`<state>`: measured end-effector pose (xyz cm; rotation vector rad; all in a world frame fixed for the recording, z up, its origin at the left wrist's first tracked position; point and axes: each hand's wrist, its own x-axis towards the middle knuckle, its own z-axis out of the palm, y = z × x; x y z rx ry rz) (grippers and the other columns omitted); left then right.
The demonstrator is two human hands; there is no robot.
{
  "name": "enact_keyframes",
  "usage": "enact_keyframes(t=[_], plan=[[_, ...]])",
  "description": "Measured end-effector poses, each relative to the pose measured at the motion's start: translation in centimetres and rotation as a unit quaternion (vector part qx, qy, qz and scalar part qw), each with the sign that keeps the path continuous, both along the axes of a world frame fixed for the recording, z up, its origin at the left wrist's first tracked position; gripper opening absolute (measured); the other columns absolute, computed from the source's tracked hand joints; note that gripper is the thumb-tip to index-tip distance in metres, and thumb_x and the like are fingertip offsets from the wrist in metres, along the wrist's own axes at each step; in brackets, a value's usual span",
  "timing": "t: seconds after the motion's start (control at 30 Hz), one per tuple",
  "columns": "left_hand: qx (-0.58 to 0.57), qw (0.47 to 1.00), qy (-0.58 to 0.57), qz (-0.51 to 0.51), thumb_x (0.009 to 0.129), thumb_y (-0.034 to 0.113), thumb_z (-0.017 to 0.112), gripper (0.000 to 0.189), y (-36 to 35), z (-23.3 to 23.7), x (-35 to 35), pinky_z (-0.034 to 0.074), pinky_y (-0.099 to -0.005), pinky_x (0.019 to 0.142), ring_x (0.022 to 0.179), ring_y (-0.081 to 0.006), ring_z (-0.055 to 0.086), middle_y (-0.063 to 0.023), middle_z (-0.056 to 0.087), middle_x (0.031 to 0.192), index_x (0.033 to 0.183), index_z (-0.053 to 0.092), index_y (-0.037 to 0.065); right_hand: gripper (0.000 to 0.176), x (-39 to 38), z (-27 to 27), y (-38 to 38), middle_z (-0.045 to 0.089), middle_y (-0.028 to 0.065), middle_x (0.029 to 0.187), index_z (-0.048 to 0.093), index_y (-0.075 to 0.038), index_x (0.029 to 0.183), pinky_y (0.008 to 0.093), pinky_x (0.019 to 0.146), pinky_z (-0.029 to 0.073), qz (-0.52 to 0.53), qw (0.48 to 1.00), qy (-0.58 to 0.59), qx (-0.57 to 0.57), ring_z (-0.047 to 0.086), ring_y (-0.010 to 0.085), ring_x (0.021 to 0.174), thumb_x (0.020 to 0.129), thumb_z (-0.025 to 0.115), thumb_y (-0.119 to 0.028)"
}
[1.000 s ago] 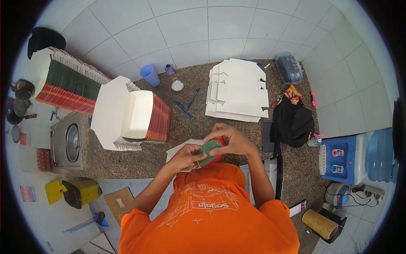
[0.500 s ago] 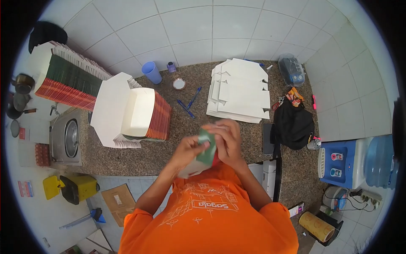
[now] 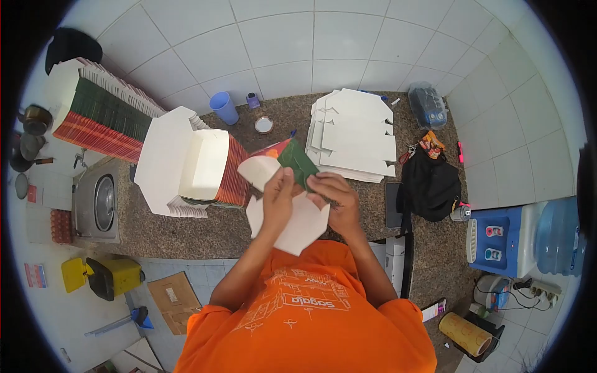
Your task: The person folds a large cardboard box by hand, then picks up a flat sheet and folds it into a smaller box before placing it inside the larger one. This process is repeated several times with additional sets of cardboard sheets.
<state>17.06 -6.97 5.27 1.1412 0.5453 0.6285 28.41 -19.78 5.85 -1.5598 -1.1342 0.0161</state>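
Between my hands is a partly folded paper food box (image 3: 297, 225), with green and red printed sides and white inner faces. It is tilted, its white lid flap hanging toward my body. My left hand (image 3: 280, 200) is closed on the near side of the box, thumb up along it. My right hand (image 3: 339, 200) pinches the green corner at the other side; some of its fingertips are hidden behind the card. Left of my hands lies a nested row of folded boxes (image 3: 236, 171). A pile of flat white box blanks (image 3: 357, 140) lies beyond my right hand.
Another long row of nested boxes (image 3: 106, 118) extends to the far left, near a sink (image 3: 93, 208). A blue cup (image 3: 224, 107) and a small round container (image 3: 263, 125) stand at the back. A black bag (image 3: 432, 186) and a water dispenser (image 3: 497, 242) are on the right.
The box has moved away from my body and turned, so its white flap and red side now show. My hands have spread apart slightly, still on it.
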Motion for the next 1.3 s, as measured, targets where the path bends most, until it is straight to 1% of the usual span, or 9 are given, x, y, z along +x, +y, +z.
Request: enact_keyframes(t=[0.4,0.7,0.77,0.87,0.93,0.97,1.07,1.13,1.3], plan=[[-0.035,0.994,-0.017,-0.107,0.112,0.029,0.05,0.035,-1.8,-1.2,-0.8,0.052,-0.0283,0.084,0.094,-0.0136,0.066,-0.0092,0.072,0.103,0.115,0.062,-0.003,0.022,0.6,-0.2,1.2,0.07,0.0167,0.12,0.068,-0.005,0.087,0.0351,0.093,0.053,-0.082,0.996,0.017,0.019,0.068,0.0282,0.111,0.076,0.088,-0.005],[0.205,0.962,-0.041,-0.175,0.085,0.035,0.084,0.084,7.6,6.3,-3.3,0.055,-0.0385,0.096,0.117,-0.0208,0.067,-0.0146,0.067,0.134,0.15,0.048,-0.005,0.042,7.8,5.9,1.9,0.065,0.0141,0.123,0.047,-0.009,0.08,0.0291,0.091,0.046,0.335,0.876,0.347,-0.003,0.059,0.0175,0.103,0.069,0.087,-0.005],[-0.052,0.858,0.125,-0.495,0.074,0.035,0.091,0.1,8.5,-0.2,-3.3,0.047,-0.043,0.109,0.129,-0.0238,0.059,-0.0144,0.063,0.139,0.154,0.043,-0.001,0.046,7.6,7.7,4.2,0.065,0.0155,0.123,0.044,-0.01,0.078,0.0301,0.088,0.048,0.36,0.86,0.353,-0.08,0.06,0.0161,0.1,0.064,0.087,-0.006],[-0.139,0.914,0.021,-0.381,0.08,0.03,0.087,0.104,5.6,-1.1,-4.2,0.039,-0.0422,0.116,0.142,-0.0249,0.046,-0.0151,0.054,0.146,0.161,0.028,0.002,0.044,7.8,6.1,5.2,0.067,0.0162,0.125,0.06,-0.007,0.103,0.0349,0.089,0.053,0.387,0.76,0.522,0.007,0.066,0.0228,0.102,0.091,0.069,-0.048],[-0.06,0.97,-0.014,-0.235,0.077,0.024,0.088,0.111,3.4,0.5,-3.7,0.037,-0.0428,0.117,0.144,-0.0254,0.043,-0.0155,0.048,0.151,0.163,0.02,0.003,0.092,7.9,4.3,4.3,0.064,0.0156,0.132,0.053,-0.007,0.141,0.044,0.096,0.055,0.189,0.65,0.735,0.036,0.067,0.0308,0.109,0.096,0.029,-0.084],[0.016,0.996,-0.047,-0.08,0.075,0.018,0.089,0.12,2.9,1.1,-3.6,0.036,-0.0433,0.118,0.146,-0.0259,0.04,-0.016,0.042,0.156,0.165,0.011,0.005,0.084,7.0,2.7,3.9,0.061,0.0145,0.134,0.049,-0.008,0.142,0.0454,0.098,0.053,0.083,0.812,0.573,0.073,0.065,0.0298,0.111,0.1,0.03,-0.078],[0.239,0.971,0.012,-0.028,0.072,0.01,0.089,0.131,3.2,0.5,-4.0,0.036,-0.042,0.118,0.148,-0.0263,0.037,-0.0164,0.031,0.163,0.165,-0.003,0.007,0.07,5.1,0.0,1.3,0.06,0.0111,0.132,0.045,-0.007,0.144,0.0406,0.111,0.042,0.051,0.881,0.469,-0.013,0.058,0.0272,0.123,0.107,0.035,-0.066],[0.073,0.988,-0.004,-0.136,0.072,0.01,0.088,0.126,2.4,1.3,-4.7,0.037,-0.0415,0.118,0.146,-0.0257,0.04,-0.016,0.037,0.16,0.165,0.004,0.006,0.058,3.1,-0.3,1.4,0.055,0.011,0.133,0.044,-0.005,0.142,0.0366,0.113,0.036,-0.14,0.987,0.035,-0.077,0.051,0.0231,0.128,0.111,0.036,-0.053],[-0.204,0.931,-0.045,-0.3,0.072,0.009,0.085,0.087,-0.1,1.1,-4.3,0.047,-0.0389,0.109,0.124,-0.0203,0.062,-0.0082,0.066,0.133,0.149,0.046,0.002,0.045,4.1,-2.1,2.7,0.052,0.0164,0.134,0.045,-0.006,0.141,0.0361,0.105,0.041,-0.004,0.953,0.288,-0.097,0.053,0.0242,0.121,0.111,0.045,-0.039]])
